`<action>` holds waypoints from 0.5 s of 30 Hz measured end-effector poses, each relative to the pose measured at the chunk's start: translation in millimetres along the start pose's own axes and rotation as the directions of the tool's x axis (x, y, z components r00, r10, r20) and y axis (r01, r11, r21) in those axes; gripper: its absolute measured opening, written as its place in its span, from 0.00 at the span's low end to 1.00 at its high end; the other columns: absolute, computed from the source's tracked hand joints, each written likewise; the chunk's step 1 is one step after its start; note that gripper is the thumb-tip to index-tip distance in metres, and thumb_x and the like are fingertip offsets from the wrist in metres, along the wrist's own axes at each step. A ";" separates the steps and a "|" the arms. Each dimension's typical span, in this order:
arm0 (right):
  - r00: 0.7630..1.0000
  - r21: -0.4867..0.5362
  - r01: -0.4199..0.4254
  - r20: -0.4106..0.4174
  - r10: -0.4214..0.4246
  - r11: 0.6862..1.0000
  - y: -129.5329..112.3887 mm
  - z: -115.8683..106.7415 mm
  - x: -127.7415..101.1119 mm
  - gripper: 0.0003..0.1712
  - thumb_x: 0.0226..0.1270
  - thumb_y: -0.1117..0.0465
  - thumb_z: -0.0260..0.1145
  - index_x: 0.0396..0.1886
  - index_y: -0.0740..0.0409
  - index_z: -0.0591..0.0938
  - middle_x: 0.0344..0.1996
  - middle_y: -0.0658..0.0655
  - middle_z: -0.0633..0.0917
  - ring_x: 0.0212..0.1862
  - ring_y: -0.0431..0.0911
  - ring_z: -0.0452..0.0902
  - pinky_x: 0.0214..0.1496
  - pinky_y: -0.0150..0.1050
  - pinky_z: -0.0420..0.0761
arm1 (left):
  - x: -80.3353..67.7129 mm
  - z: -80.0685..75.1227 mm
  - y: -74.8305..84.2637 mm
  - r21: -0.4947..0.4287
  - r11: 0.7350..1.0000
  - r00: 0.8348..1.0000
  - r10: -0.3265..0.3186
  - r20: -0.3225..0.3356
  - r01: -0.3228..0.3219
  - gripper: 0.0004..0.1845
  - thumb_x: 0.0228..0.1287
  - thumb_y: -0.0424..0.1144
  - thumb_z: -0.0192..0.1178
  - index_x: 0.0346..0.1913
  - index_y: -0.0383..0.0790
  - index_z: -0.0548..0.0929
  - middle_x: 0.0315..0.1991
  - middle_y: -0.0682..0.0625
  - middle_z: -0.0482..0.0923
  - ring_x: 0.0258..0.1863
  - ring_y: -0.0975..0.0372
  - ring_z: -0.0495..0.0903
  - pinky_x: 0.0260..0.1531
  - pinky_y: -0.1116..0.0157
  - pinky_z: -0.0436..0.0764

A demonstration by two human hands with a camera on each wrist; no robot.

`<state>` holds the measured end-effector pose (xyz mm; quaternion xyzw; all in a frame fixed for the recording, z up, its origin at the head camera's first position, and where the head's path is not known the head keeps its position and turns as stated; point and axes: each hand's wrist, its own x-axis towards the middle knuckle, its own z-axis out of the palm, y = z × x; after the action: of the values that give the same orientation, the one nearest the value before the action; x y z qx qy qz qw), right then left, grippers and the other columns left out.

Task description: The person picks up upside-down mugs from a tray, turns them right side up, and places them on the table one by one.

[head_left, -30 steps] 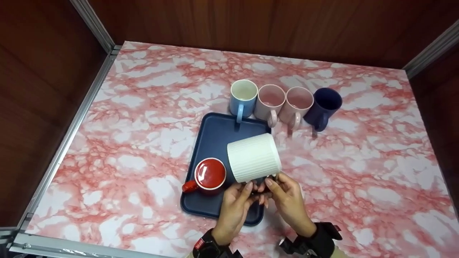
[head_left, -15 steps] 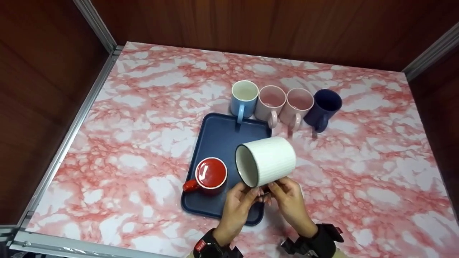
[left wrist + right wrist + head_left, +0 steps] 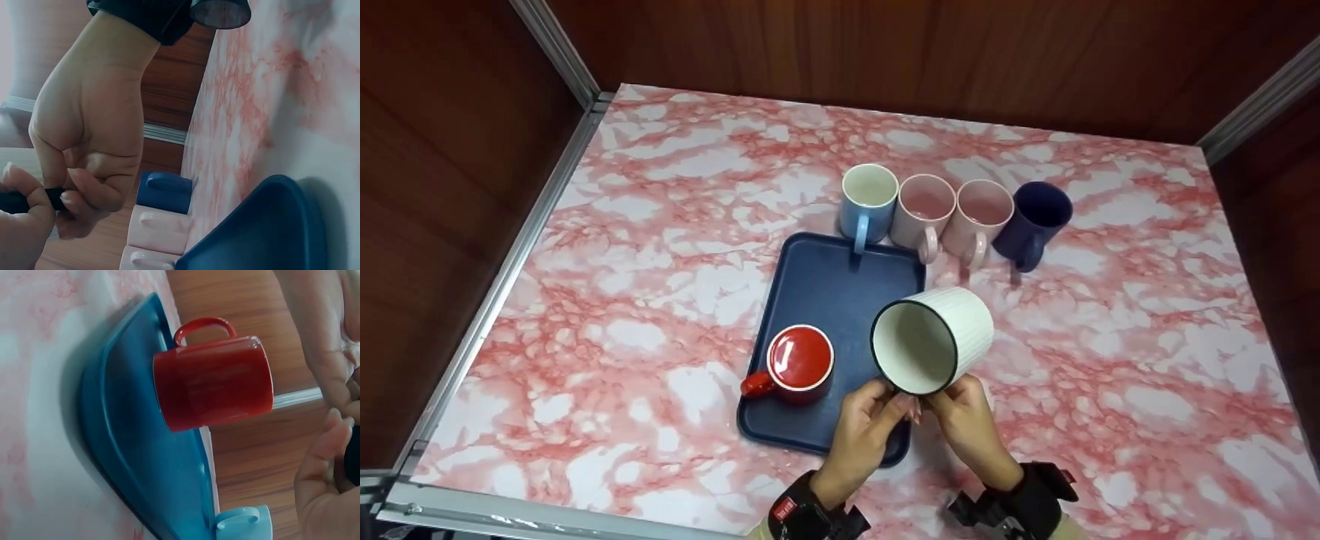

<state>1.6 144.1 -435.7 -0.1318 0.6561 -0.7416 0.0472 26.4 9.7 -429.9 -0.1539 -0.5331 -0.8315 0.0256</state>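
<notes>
White mug turned mouth-up over the tray's near right corner

Head view: the white ribbed mug (image 3: 934,340), earlier lying sideways, now shows its open mouth; left hand (image 3: 864,430) and right hand (image 3: 969,426) both curl fingers round its dark handle. On the navy tray (image 3: 825,289) sits a red mug (image 3: 795,364); behind the tray stand blue, two pink and navy mugs on the counter (image 3: 660,225).
Left wrist: fingers pinch the handle.
Right wrist: red mug beside the hands.

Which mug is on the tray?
The red mug: it alone stands on the blue tray. Four mugs stand behind the tray, and the white one is held up by both hands.
</notes>
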 end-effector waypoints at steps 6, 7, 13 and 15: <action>0.998 -0.035 0.010 0.064 -0.008 0.999 2.4 -2.7 2.2 0.10 0.67 0.72 0.51 0.28 0.75 0.74 0.20 0.51 0.78 0.23 0.43 0.76 0.27 0.38 0.77 | 5.3 -0.8 4.8 0.016 1.000 1.000 -0.017 -0.007 0.017 0.11 0.66 0.28 0.48 0.29 0.19 0.69 0.21 0.29 0.64 0.23 0.64 0.70 0.27 0.71 0.73; 0.998 -0.047 0.015 0.068 -0.012 0.999 2.7 -3.4 2.2 0.10 0.67 0.73 0.51 0.28 0.75 0.74 0.21 0.51 0.79 0.24 0.43 0.76 0.28 0.39 0.77 | 5.9 -1.0 5.3 0.021 1.000 1.000 -0.017 -0.006 0.017 0.11 0.66 0.28 0.48 0.29 0.19 0.69 0.21 0.30 0.64 0.23 0.63 0.69 0.26 0.70 0.72; 0.996 -0.106 0.054 0.080 -0.046 0.993 3.1 -8.5 3.6 0.08 0.66 0.75 0.51 0.31 0.72 0.76 0.25 0.49 0.80 0.28 0.41 0.76 0.31 0.38 0.77 | 10.0 -0.6 7.0 0.053 0.999 1.000 -0.003 -0.012 0.004 0.11 0.66 0.28 0.48 0.31 0.20 0.71 0.21 0.32 0.65 0.22 0.63 0.68 0.25 0.70 0.71; 0.996 -0.105 0.056 0.080 -0.048 0.993 3.0 -11.4 3.8 0.08 0.65 0.75 0.51 0.32 0.68 0.78 0.26 0.49 0.80 0.29 0.41 0.76 0.31 0.36 0.77 | 11.5 0.5 7.0 0.057 0.998 1.000 -0.003 -0.016 0.004 0.11 0.66 0.28 0.48 0.31 0.20 0.72 0.21 0.32 0.65 0.22 0.63 0.68 0.25 0.70 0.70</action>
<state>-5.2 153.7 -439.3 -0.1798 0.6890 -0.7006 0.0460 17.1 8.6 -420.3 -0.1455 -0.5568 -0.8171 0.0329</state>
